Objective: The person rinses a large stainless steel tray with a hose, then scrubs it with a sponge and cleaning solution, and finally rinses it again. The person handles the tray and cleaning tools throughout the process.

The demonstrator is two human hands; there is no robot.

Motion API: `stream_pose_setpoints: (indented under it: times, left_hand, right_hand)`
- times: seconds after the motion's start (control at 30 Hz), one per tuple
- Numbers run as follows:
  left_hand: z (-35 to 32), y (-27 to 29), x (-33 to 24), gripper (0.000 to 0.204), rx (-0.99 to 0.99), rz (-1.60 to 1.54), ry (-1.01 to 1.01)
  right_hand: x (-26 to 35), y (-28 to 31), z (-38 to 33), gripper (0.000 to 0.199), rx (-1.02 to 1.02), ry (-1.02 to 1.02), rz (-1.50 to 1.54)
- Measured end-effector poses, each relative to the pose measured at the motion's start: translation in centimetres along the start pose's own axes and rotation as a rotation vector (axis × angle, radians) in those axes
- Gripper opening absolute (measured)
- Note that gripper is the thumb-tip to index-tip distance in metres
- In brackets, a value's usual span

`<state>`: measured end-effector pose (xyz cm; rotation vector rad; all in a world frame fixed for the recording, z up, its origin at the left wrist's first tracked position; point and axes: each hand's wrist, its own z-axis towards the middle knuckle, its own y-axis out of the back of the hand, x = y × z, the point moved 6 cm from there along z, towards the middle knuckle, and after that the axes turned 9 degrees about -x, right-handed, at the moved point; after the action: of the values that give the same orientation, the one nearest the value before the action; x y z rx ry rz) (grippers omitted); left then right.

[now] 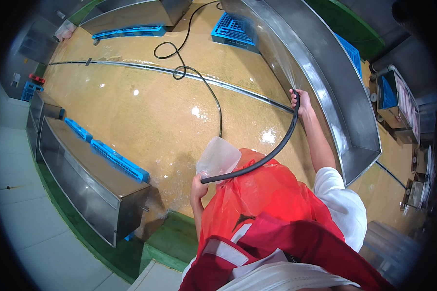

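Observation:
My right hand [301, 103] is closed around the front end of a black hose [277, 148]. Thin streams of water [287, 63] fan out from there against the side of a long steel trough [352, 131]. The hose bows back across my red apron [272, 189] to my left hand [198, 189]. That hand is closed at the edge of a translucent plastic container [218, 157], and the hose meets it there. Whether its fingers also wrap the hose is hard to make out. The container hides part of the hose behind it.
Hose loops lie on the wet tan floor [145, 106], crossing a metal drain strip [228, 86]. Another steel trough [90, 179] with blue pallets [119, 160] stands left, by a green step [172, 237]. A blue pallet [233, 31] sits at the far trough's side; a cart [398, 99] stands right.

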<state>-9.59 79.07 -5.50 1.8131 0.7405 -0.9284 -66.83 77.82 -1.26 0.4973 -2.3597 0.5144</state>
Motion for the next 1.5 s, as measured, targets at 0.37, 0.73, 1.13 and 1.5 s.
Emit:
stream_pose_setpoints:
  times: [0.37, 0.73, 1.13, 1.5]
  left_hand:
    - [0.9, -0.2, 0.4, 0.032, 0.013, -0.002, -0.011]
    - [0.9, 0.3, 0.0, 0.031, 0.021, 0.006, 0.009]
    - [3.4, -0.4, -1.8, 0.027, 0.17, 0.08, -0.101]
    - [6.8, -2.7, -2.1, 0.032, 0.327, 0.162, -0.229]
  right_hand:
    - [-0.1, 0.8, 0.4, 0.028, -0.007, -0.004, -0.003]
    - [-2.5, 3.5, 0.7, 0.028, -0.08, -0.049, 0.023]
    - [-7.5, 14.3, -1.7, 0.028, -0.302, -0.089, 0.146]
    - [-16.1, 27.1, -9.3, 0.03, -0.63, -0.12, 0.411]
